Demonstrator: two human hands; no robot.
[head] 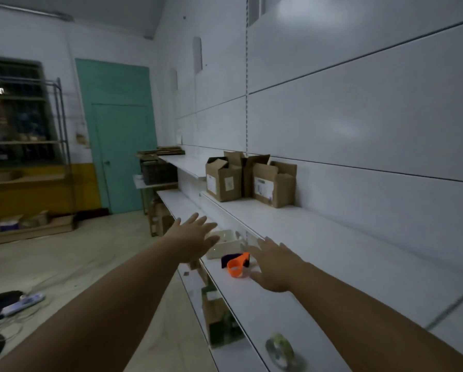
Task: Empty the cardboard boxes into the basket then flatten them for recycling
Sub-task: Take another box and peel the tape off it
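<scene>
Two brown cardboard boxes stand side by side on the white upper shelf [292, 224], flaps open: the left box [223, 178] and the right box [274, 185]. A dark basket [157, 171] sits further off on a small table at the shelf's far end. My left hand [195, 237] reaches forward with straight fingers and holds nothing. My right hand [274, 264] is stretched out the same way over the lower shelf, also holding nothing. Both hands are well short of the boxes.
On the lower shelf lie a white tray [225, 244], an orange cup [237, 267] against a dark purple thing, and a roll of clear tape [280, 347]. Flattened cardboard [162, 151] lies at the far end. A teal door [120, 130], metal rack [23, 157] and power strip [23, 303] stand left.
</scene>
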